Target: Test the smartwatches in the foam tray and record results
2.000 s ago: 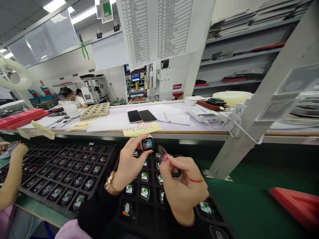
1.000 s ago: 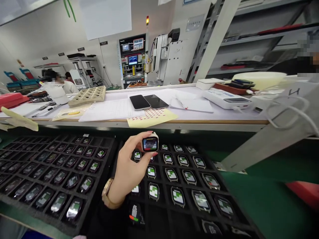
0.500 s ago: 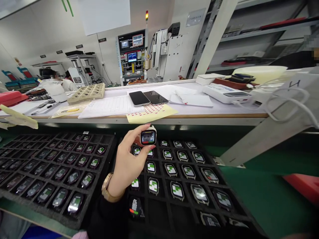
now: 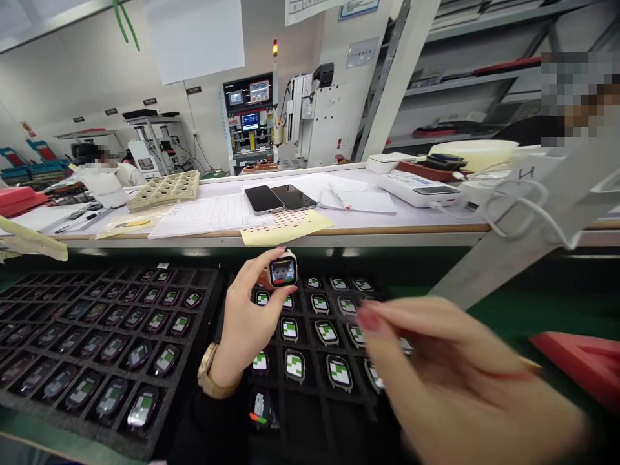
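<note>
Upright between the thumb and fingers of my left hand point(image 4: 249, 316) is a strapless smartwatch point(image 4: 283, 271) with a pale case. Its lit screen faces me and has a red and a green patch near the bottom. My right hand point(image 4: 460, 368), blurred, hovers over the right side of the black foam tray point(image 4: 304, 420), thumb and forefinger tips pinched together. Whatever lies between them, if anything, I cannot make out. Several watches with green-and-white screens sit in this tray's compartments, some hidden behind my right hand. A watch with an orange-and-green strip on its screen point(image 4: 259, 408) lies at the front left.
Another foam tray point(image 4: 162, 420) of dark-cased watches lies to the left. On the shelf above are two phones point(image 4: 264, 199), papers, a yellow sticker sheet point(image 4: 285, 227) and a white device point(image 4: 419, 189). A slanted grey post point(image 4: 484, 252) and a red bin point(image 4: 576, 361) stand right.
My right hand has come into view from the lower right, over the right tray. My left hand still holds the watch, slightly further left in view. The camera view has shifted a little.
</note>
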A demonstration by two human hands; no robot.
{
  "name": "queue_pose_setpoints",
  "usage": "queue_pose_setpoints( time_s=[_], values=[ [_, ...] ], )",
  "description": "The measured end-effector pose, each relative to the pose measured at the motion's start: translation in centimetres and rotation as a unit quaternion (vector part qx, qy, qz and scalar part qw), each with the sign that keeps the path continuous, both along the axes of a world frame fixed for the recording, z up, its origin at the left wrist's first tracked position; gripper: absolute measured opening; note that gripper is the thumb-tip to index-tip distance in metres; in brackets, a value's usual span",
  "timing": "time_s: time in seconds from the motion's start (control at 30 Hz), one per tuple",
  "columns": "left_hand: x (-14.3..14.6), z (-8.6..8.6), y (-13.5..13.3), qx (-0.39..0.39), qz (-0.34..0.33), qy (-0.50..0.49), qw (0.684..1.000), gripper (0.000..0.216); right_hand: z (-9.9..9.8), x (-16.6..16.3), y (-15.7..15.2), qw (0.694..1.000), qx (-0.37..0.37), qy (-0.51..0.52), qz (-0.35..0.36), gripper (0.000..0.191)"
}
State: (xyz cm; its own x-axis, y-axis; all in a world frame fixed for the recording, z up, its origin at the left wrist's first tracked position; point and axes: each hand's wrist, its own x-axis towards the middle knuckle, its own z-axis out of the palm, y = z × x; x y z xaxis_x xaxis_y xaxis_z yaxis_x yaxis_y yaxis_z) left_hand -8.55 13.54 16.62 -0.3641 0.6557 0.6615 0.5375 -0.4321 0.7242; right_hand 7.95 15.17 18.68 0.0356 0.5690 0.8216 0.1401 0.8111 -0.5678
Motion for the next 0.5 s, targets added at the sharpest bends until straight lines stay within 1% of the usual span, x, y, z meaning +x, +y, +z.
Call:
queue_pose_setpoints(
  time_s=[0.1, 0.23, 0.3, 0.4, 0.5],
  values=[
    [0.2, 0.1, -0.1, -0.005, 0.005, 0.009, 1.0, 0.05, -0.5, -1.5, 1.4, 0.999, 0.016, -0.028, 0.036, 0.01],
    [0.4, 0.1, -0.2, 0.006, 0.024, 0.029, 0.999, 0.05, -1.1, -2.9, 2.1, 0.996, 0.02, -0.066, 0.048, 0.012],
    [0.5, 0.2, -0.2, 0.014, 0.036, 0.05, 0.998, 0.05, -1.2, -3.0, 2.1, 0.996, 0.029, -0.067, 0.047, 0.012],
    [0.6, 0.3, -0.2, 0.021, 0.046, 0.073, 0.996, 0.052, -1.2, -2.7, 2.0, 0.997, 0.036, -0.057, 0.023, 0.011],
    [0.8, 0.4, -0.2, 0.024, 0.051, 0.085, 0.995, 0.052, -1.1, -2.5, 1.9, 0.995, 0.013, -0.079, 0.061, 0.013]
  ],
)
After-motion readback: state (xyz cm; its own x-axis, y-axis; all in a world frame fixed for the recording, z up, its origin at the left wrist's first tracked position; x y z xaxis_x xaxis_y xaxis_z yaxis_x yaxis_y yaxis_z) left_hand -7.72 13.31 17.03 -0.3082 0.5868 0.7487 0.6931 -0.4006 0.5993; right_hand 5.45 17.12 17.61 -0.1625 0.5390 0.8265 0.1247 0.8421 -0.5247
